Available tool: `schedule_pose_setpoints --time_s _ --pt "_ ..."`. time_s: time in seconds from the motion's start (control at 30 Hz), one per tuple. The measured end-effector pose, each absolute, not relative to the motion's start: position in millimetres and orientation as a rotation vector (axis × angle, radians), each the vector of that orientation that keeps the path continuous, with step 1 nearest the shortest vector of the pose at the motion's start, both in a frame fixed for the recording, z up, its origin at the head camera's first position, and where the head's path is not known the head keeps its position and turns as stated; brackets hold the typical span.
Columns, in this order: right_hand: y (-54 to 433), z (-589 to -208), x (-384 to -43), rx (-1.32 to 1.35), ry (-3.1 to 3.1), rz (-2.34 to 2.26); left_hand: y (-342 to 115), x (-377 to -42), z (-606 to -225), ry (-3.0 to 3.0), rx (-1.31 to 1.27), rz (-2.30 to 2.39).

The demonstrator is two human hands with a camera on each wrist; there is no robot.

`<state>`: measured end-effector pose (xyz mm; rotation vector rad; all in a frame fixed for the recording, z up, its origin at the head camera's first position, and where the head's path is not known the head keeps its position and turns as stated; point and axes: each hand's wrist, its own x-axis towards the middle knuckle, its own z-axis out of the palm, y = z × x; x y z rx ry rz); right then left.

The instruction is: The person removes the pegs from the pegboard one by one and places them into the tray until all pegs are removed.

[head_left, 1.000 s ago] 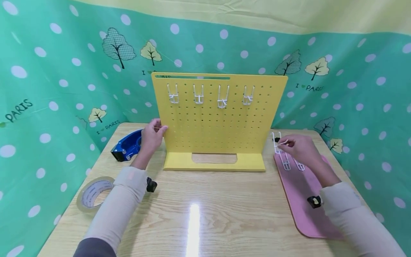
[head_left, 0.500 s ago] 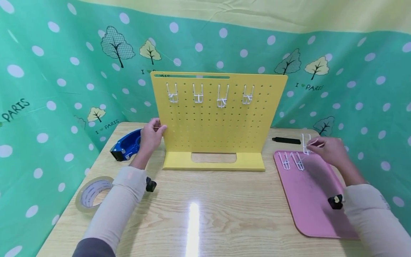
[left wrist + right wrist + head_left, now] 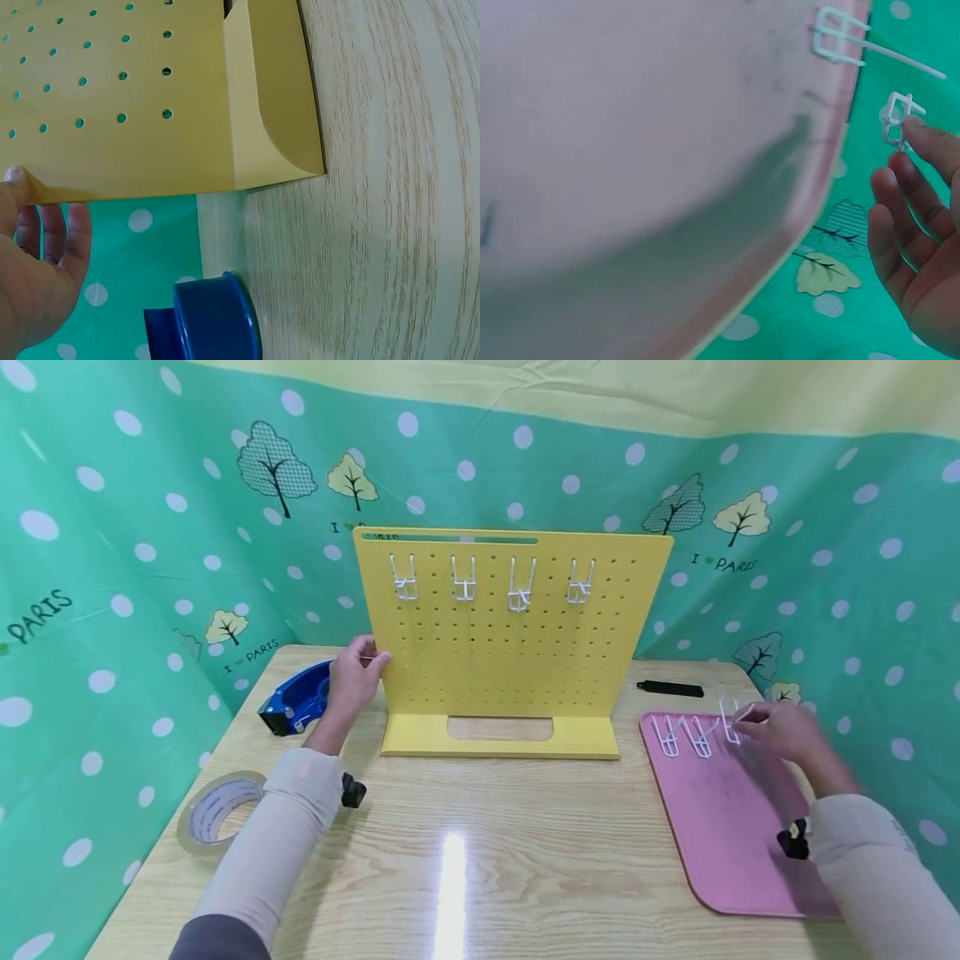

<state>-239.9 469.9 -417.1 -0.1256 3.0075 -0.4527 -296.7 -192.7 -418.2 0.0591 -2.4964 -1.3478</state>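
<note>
1. Pinching white hook [image 3: 729, 727] in right grip [image 3: 782, 732] at far edge of pink tray [image 3: 738, 847].
2. Clasping yellow board [image 3: 501, 678] in left grip [image 3: 355, 677].
3. Seemingly partway: four hooks [image 3: 465, 585] on board, two hooks [image 3: 701, 746] on tray.

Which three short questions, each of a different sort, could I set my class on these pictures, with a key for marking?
1. How many white hooks hang on the yellow board?
2. True or false: the left grip is holding the roll of tape.
3. What is the right grip pinching?
A) the pink tray
B) a loose white hook
C) the blue tape dispenser

Key
1. Four.
2. False: it holds the yellow board by its side edge.
3. B.
</note>
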Motion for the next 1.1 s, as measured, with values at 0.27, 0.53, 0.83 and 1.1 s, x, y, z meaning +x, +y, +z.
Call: schedule_pose_setpoints --time_s 0.27,0.53,0.83,1.1 --pt "472 -438 -243 -0.052 2.916 -0.519 -193 -296 -417 -2.501 0.048 -1.343" --pt "473 -450 -245 -0.002 2.887 -0.522 -194 -294 -417 -2.506 0.049 -1.347" --pt "474 -454 -246 0.044 2.873 -0.555 -193 -295 -417 -2.497 0.056 -1.349" --pt "478 -447 -243 -0.019 2.877 -0.537 -192 -294 -416 -2.503 0.06 -1.354"
